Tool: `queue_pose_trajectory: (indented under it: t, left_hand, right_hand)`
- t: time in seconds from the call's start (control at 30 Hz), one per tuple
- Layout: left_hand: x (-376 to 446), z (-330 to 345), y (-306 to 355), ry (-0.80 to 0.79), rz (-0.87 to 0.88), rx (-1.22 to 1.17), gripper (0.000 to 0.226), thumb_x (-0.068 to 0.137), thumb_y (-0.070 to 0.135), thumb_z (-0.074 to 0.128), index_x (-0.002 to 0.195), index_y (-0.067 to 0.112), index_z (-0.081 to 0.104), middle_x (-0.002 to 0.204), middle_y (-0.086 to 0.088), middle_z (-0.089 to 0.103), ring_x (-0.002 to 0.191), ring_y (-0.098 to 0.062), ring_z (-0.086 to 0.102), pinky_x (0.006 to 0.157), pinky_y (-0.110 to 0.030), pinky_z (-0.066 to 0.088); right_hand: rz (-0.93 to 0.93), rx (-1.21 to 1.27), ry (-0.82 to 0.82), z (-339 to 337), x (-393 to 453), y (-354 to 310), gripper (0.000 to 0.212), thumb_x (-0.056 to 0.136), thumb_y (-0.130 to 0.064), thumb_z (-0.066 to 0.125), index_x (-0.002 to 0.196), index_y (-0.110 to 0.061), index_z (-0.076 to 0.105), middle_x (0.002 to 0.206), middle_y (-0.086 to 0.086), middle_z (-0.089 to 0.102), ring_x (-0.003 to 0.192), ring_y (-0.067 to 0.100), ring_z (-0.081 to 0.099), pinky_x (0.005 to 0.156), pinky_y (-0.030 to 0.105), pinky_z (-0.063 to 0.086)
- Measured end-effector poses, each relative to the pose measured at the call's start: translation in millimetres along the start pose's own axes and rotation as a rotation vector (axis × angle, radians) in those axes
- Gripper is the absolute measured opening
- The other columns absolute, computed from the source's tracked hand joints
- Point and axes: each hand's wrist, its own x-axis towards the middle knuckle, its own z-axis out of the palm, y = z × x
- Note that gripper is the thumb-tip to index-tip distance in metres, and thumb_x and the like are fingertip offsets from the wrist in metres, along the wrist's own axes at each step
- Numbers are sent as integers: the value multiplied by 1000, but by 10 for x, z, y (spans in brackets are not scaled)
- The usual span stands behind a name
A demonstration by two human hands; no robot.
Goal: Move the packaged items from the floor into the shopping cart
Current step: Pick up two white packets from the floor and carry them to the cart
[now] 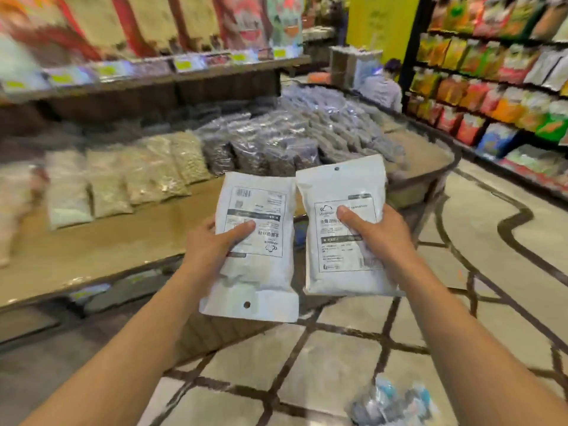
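Left hand: the left hand (212,241) grips a white pouch (252,247) by its left edge, thumb pressed on the printed label, fingers hidden behind it.
Right hand: the right hand (376,238) grips a second white pouch (341,229) by its right edge, thumb on the label.
Why held so: both pouches are up in the air, side by side and nearly touching, label side toward the camera; I judge they are being carried to the cart.
Orientation: the left pouch is upside down, its hang hole at the bottom; the right one has its hole on top.
Material: flat, matte white packs, a little swollen by soft filling, with sealed edges.
Floor: the tiled floor (338,358) has glossy tiles and dark curved lines; blurred clear packets (396,404) lie near its bottom edge.
Cart: no shopping cart can be seen.
Table: the table (92,250) carries rows of clear bags of grains (147,176).
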Motion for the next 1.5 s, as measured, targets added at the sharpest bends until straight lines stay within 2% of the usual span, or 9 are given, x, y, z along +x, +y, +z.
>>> queue_pose_trajectory:
  t: [0.13,0.3,0.63,0.8,0.97,1.13,1.3,1.37,1.5]
  left_hand:
    - [-283,-1308,-6,277,4,-59,30,79,21,87,105,13,77,99,-11,81,89,-32,78,81,-45,63]
    - [-880,-2829,-35,575,22,-133,33,79,23,87,108,11,76,99,-11,81,91,-33,78,87,-50,62]
    - [-2495,-5486,-267,938,103,-160,17,83,19,84,97,15,75,76,5,80,64,-8,75,54,-21,56]
    - [-3192,-6463,-394,1100,85,-203,29,83,18,84,109,8,75,94,-9,81,73,-19,77,59,-29,62]
    - [-3722,-7210,-496,1218,88,-247,15,86,15,81,99,14,73,81,-3,81,68,-18,78,57,-29,62]
    - [-4036,-8011,-742,1301,87,-320,40,82,16,84,118,8,70,98,-13,81,86,-31,79,73,-43,64]
    - [-4101,-8934,-944,1404,94,-360,45,78,16,86,119,9,68,102,-13,80,91,-33,79,84,-51,62]
    - [-4083,-9306,-978,1457,89,-359,42,81,13,84,119,9,69,100,-11,81,89,-30,79,76,-44,64]
    - [-4109,-9989,-1037,1528,80,-379,30,83,10,82,110,14,71,98,-9,81,88,-28,79,75,-41,63]
  right_hand:
    - [-70,32,-253,1198,-193,-448,34,84,-48,84,111,-29,75,102,-13,80,97,13,76,84,40,63]
    - [-143,52,-510,2672,-764,-1019,40,83,-49,85,115,-29,74,108,-11,80,99,15,76,93,48,61]
    - [-223,100,-864,5286,-2720,-1809,50,68,-56,89,108,-28,76,99,-10,82,92,16,79,91,49,63]
    - [-233,126,-1028,6320,-3700,-2070,52,68,-54,91,110,-27,75,101,-8,82,92,17,80,89,49,63]
    - [-254,121,-1188,7185,-4494,-2316,31,82,-39,88,107,-27,75,102,-6,82,90,14,79,85,41,64]
    - [-228,174,-1368,8033,-5076,-2485,21,89,-24,83,105,-30,70,90,-16,78,74,-2,76,51,13,54]
    - [-202,174,-1468,9077,-5582,-2646,31,90,-24,83,119,-20,72,106,-2,81,86,10,79,56,19,58]
    - [-208,154,-1510,9532,-5746,-2727,30,89,-28,83,117,-23,74,105,-4,81,85,9,79,58,21,60]
    - [-206,97,-1573,10421,-6058,-2908,32,83,-40,87,111,-30,75,104,-9,81,94,18,79,86,46,64]
